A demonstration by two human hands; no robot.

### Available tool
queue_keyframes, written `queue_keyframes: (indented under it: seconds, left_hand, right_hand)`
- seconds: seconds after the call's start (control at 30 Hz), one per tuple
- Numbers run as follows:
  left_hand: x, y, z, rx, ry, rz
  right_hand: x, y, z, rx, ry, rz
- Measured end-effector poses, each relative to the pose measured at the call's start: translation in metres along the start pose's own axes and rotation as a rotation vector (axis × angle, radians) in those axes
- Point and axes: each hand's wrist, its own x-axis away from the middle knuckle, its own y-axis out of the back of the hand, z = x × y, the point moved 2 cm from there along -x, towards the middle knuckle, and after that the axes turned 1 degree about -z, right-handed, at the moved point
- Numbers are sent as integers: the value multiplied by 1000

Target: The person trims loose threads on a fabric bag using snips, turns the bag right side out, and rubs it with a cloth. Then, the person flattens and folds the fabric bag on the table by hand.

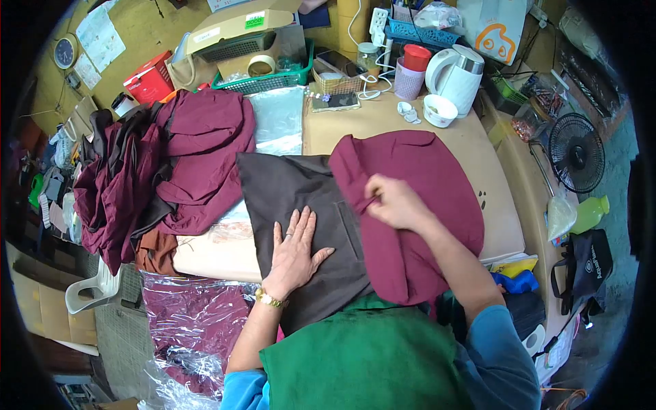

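With my left hand [294,256] flat and fingers spread on the dark cloth [318,195] on the table [328,137], my right hand [395,203] pinches the maroon cloth [437,174] beside it, so I'm probably straightening it, which needs a gentle pull next.

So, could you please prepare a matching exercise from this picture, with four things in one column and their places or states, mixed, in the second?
Things:
1. Left hand
2. Right hand
3. White kettle
4. Black fan

Places or states:
A. Beside a small white bowl
B. Just above a green bottle
C. Closed on the maroon cloth
D. Spread on the dark cloth

Right pairs: 1-D, 2-C, 3-A, 4-B
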Motion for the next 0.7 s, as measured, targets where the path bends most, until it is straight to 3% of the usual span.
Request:
queue_keyframes:
  seconds: [0.1, 0.17, 0.23, 0.3, 0.33, 0.4, 0.43, 0.5, 0.53, 0.6, 0.67, 0.7]
  left_hand:
    - [0, 11, 27, 196, 11, -11]
    - [-19, 36, 35, 92, 195, -331]
    - [-40, 35, 74, -89, 346, -485]
    - [-60, 34, 111, 67, 547, -378]
    - [-72, 33, 122, 115, 492, -481]
    - [-88, 38, 127, 247, 647, -345]
    - [-94, 40, 131, 246, 645, -342]
    - [-101, 39, 137, 827, 634, -243]
    - [-100, 50, 126, 826, 629, -238]
    - [-100, 66, 100, 833, 619, -327]
    - [-111, 52, 111, 1163, 400, -307]
    - [-114, 53, 100, 1147, 335, -341]
  right_hand:
    - [11, 38, -29, -229, -266, -62]
    - [17, 37, -55, -210, -330, -54]
    - [22, 34, -54, -231, -318, -67]
    - [24, 29, -55, -119, -263, -95]
    - [26, 26, -53, -122, -265, -97]
    - [28, 26, -44, 23, -134, -150]
    - [28, 31, -38, 49, -229, -57]
    - [25, 34, -39, 102, -231, -7]
    - [24, 37, -34, 157, -229, 41]
    - [26, 44, -5, 389, -66, -93]
    - [11, 39, 25, 203, 100, -215]
    - [4, 38, 49, 70, 161, -237]
